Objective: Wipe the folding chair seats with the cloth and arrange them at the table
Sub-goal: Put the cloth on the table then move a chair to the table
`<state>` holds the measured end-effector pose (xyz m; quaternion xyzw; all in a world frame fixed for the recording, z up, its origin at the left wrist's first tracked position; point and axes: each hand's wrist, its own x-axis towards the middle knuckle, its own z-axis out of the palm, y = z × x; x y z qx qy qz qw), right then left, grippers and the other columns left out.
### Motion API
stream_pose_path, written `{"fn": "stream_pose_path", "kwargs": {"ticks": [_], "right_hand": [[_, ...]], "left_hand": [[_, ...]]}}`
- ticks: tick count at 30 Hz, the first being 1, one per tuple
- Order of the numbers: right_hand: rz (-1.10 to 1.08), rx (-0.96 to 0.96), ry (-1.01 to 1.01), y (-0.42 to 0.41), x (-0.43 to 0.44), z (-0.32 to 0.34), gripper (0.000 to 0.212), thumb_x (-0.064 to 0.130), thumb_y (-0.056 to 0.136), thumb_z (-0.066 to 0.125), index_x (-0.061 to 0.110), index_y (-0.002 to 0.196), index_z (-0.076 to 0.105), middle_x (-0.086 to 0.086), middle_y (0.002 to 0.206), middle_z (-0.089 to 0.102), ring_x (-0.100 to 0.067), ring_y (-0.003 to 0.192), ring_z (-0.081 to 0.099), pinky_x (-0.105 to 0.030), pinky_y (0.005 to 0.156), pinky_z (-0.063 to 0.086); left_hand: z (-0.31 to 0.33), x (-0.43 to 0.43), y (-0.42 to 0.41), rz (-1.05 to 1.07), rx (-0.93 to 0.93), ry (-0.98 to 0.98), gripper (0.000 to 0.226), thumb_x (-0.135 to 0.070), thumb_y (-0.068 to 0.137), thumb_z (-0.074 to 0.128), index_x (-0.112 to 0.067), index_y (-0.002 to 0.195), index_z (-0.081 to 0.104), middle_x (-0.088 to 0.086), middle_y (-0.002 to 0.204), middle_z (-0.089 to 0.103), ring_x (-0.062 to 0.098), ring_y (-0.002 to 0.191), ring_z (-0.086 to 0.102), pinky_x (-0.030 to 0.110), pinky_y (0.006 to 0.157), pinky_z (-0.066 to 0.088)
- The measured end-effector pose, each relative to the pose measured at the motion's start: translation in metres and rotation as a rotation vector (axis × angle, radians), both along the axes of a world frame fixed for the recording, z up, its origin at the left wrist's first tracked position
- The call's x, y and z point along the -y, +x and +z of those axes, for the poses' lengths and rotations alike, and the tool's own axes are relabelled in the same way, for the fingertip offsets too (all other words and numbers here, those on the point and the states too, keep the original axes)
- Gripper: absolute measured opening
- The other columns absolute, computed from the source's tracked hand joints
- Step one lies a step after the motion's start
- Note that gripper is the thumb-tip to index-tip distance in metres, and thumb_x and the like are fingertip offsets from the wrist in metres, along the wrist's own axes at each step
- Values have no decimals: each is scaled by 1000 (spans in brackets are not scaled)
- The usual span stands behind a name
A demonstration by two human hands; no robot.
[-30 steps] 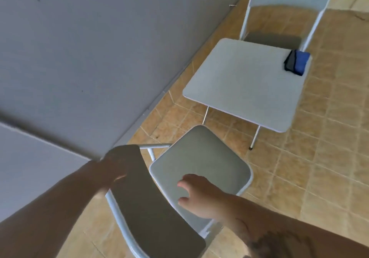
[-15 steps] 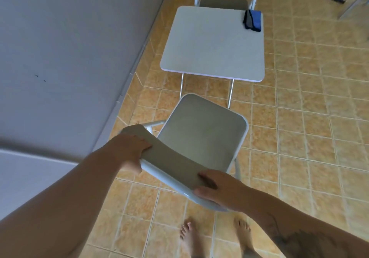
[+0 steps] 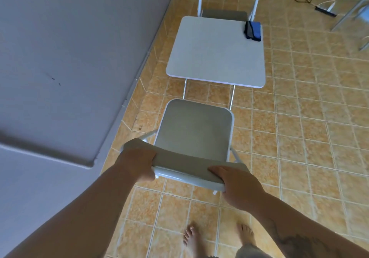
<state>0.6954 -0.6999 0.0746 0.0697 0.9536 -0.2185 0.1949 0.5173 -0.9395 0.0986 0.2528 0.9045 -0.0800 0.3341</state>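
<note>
Folding chair (image 3: 194, 136), lower centre, rigid and seemingly light: we are gripping its backrest (image 3: 185, 166) with left hand (image 3: 137, 164) and right hand (image 3: 238, 187) closed around it.

A second ago our right hand (image 3: 237, 185) lay flat on the folding chair (image 3: 194, 132) seat; now it grips the backrest beside our left hand (image 3: 137, 162), and the chair squarely faces the table (image 3: 215, 52).

White table (image 3: 211, 58), folded blue cloth (image 3: 253, 31) at its far right corner
</note>
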Motion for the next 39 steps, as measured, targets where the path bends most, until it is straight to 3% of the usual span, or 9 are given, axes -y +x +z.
{"fn": "stream_pose_path", "kwargs": {"ticks": [6,13,23,26,28,30,32,35,39], "right_hand": [[-53,34,71,-40,-41,4,46,16,84,47,39,124,51,9,103,66,-18,87,65,-36,62,56],[-31,5,76,-111,-90,2,43,10,76,49,34,112,56,7,87,63,-19,78,61,-33,58,52],[77,-54,92,-201,-154,-3,34,11,78,53,26,108,56,5,80,61,-20,72,59,-32,61,51],[73,-53,91,-212,-162,-3,30,11,77,53,25,104,56,7,73,55,-18,67,56,-28,54,42],[62,-45,67,-214,-164,-4,30,15,76,53,27,103,56,9,73,54,-17,69,57,-28,53,42],[18,-17,18,-215,-166,-6,35,20,72,54,32,104,54,11,81,58,-16,75,59,-29,56,47],[-50,-12,-32,-212,-165,-8,36,23,70,56,34,104,56,12,87,62,-14,79,61,-31,59,52],[-133,-60,24,-205,-161,-11,28,27,72,55,31,98,60,10,83,64,-14,71,62,-30,56,55],[-195,-57,111,-202,-153,-10,21,22,75,52,28,93,61,9,80,63,-15,70,61,-25,50,45]], "left_hand": [[-16,-30,-18,-7,-282,169,33,-22,68,52,-38,94,62,-13,87,62,18,93,61,42,86,47],[-19,-74,-86,45,-211,131,57,-16,68,48,-48,115,56,-17,103,62,18,107,57,47,89,46],[-11,-138,-167,46,-295,66,56,-13,72,57,-45,119,57,-12,110,64,19,113,56,44,90,40],[-5,-150,-179,48,-269,52,60,-14,71,60,-45,123,56,-13,116,62,19,117,53,47,98,39],[-1,-146,-186,46,-158,63,71,-22,68,71,-46,131,50,-15,136,51,22,133,40,60,110,26],[3,-130,-196,181,53,216,88,-35,66,83,-46,141,38,-20,152,26,22,148,11,60,116,3],[5,-111,-200,519,219,490,85,-45,72,79,-46,143,34,-15,158,14,22,150,3,51,116,11],[-12,-101,-196,1069,214,703,81,-53,83,60,-27,150,23,7,156,26,31,139,31,45,109,29],[-22,-107,-206,1250,285,722,85,-43,67,60,-16,143,30,9,113,46,24,97,51,45,94,45]]}}
